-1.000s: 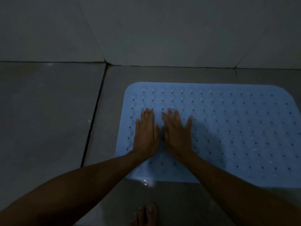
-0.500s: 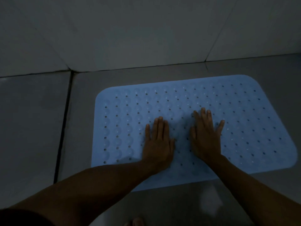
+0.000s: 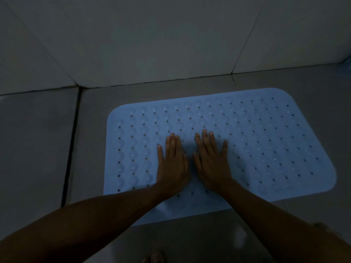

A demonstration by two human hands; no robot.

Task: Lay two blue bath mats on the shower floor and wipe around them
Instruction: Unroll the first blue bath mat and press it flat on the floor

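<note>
both hands (image 3: 191,164) flat, side by side, pressing blue mat (image 3: 266,145).

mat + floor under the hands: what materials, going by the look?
Blue bath mat: looks like soft rubber or PVC, matte, with rows of punched holes and round bumps that may be suction cups. Both hands, left hand and right hand, press flat on it. Shower floor: large grey tiles, ceramic or stone, smooth with a dull sheen and dark grout lines.

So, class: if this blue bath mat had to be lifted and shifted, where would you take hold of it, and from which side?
Probably the blue bath mat's near right rounded corner, from the person's side. It lies flat on the floor, so only an edge can be peeled; the left hand and right hand press its middle.
</note>
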